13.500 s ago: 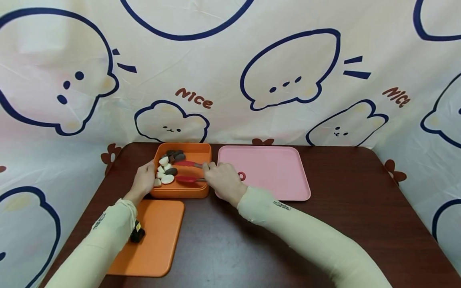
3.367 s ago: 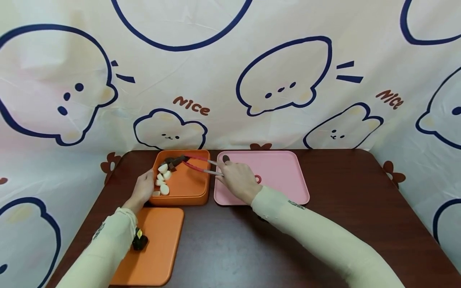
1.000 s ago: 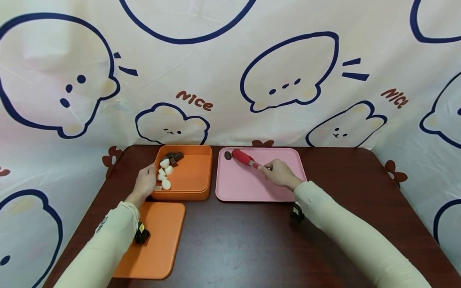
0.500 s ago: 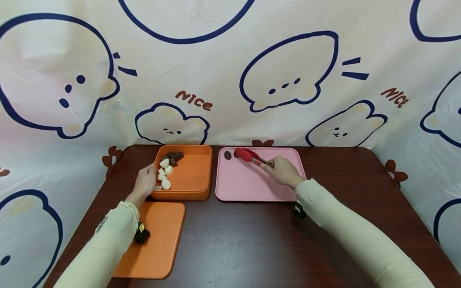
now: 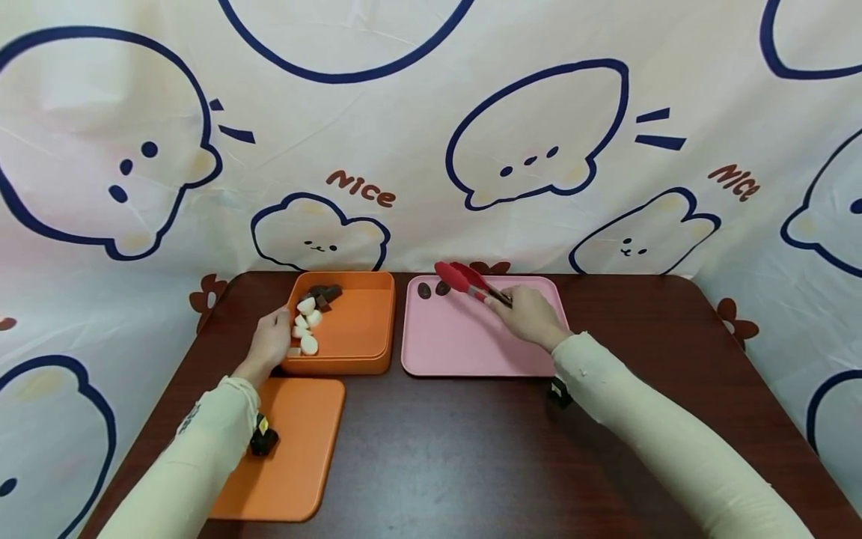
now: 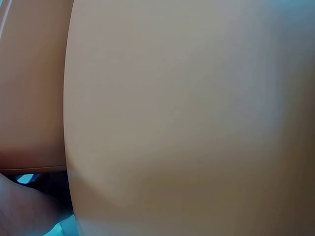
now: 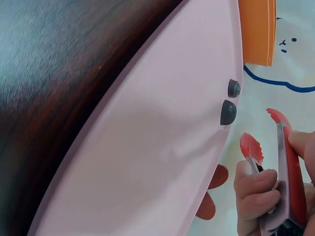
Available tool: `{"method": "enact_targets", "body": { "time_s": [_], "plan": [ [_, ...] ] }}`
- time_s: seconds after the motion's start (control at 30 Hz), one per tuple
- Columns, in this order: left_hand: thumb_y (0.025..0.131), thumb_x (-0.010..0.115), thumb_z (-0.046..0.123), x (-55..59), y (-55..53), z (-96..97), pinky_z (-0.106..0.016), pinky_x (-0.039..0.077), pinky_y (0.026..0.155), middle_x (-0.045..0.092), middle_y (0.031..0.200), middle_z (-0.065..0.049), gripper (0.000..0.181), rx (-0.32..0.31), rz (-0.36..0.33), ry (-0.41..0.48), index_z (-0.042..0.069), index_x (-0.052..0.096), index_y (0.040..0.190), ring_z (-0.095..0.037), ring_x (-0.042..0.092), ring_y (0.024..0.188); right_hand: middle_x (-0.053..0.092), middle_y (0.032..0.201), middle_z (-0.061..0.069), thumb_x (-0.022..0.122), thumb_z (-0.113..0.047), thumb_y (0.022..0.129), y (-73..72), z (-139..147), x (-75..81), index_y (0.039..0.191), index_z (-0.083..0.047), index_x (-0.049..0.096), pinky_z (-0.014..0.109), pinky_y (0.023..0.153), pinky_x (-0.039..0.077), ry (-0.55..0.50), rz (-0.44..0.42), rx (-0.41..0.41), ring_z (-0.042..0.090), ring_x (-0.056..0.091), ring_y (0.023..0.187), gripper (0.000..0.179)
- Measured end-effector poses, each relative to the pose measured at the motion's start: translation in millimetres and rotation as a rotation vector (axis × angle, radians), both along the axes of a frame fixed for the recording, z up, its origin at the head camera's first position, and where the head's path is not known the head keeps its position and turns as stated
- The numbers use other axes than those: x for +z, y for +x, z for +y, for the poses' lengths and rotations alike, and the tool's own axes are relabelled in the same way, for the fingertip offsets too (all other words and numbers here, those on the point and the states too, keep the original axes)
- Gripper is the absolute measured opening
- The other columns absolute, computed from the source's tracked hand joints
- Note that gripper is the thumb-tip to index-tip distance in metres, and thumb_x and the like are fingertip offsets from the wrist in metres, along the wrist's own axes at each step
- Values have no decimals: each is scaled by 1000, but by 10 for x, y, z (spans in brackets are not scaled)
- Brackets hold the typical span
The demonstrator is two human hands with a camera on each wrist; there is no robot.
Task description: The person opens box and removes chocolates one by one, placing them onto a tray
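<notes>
My left hand [image 5: 269,340] grips the left wall of an orange box [image 5: 357,326]. Along the box's left side lie several white pieces [image 5: 309,345] and dark brown pieces [image 5: 330,292]. My right hand [image 5: 528,314] holds red-tipped tongs [image 5: 465,280] over the far edge of a pink tray [image 5: 481,340]. In the right wrist view the red tips stand apart with nothing between them, and fingers and thumb wrap the handles. Two dark, rounded pieces lie on the tray near its far left corner, one dark piece [image 7: 228,113] beside a second dark piece [image 7: 234,89].
An orange lid [image 5: 289,449] lies flat in front of the box, partly under my left forearm. The box and tray stand side by side near the back of the dark wooden table [image 5: 431,457]. A printed curtain [image 5: 417,135] rises right behind them.
Earlier the tongs pinched a dark piece in the box while one lay on the tray. Now two lie there; the tongs have let go and risen. My left hand stays on the box.
</notes>
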State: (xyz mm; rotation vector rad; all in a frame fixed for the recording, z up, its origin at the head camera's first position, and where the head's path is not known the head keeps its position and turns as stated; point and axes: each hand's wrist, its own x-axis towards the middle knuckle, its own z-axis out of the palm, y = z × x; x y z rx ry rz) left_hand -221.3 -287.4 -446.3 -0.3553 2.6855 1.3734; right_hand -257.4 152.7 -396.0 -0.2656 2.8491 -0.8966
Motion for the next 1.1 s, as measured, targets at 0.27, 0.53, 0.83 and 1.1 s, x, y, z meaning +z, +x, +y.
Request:
{"method": "enact_targets", "body": {
  "time_s": [0.27,0.53,0.83,1.1],
  "plan": [
    [111,10,40,-11,11,-27,-32,33,66,35,69,-4,49,-9,21,15,8,34,82,-19,35,61,49,62,0,60,-41,101,69,-211,13,95,-8,69,24,47,34,-34,17,-16,13,45,53,35],
    [110,10,42,-18,8,-32,-32,33,64,34,67,-2,49,-9,20,24,10,33,81,-18,33,58,56,65,0,63,-44,99,169,-510,34,100,-13,71,24,47,39,-5,81,72,12,51,54,32],
    [110,10,41,-37,-12,-27,-34,35,68,35,65,-2,49,-15,13,22,10,33,81,-19,34,58,56,67,0,66,-44,98,229,-795,84,107,-13,70,23,48,37,48,91,103,13,51,55,33],
    [110,7,40,-30,4,-5,-47,40,101,50,101,-28,61,-23,-2,32,-2,50,123,-43,50,112,53,67,1,67,-47,96,248,-1008,63,110,-14,69,26,50,35,79,83,122,16,51,60,36]
  ]
}}
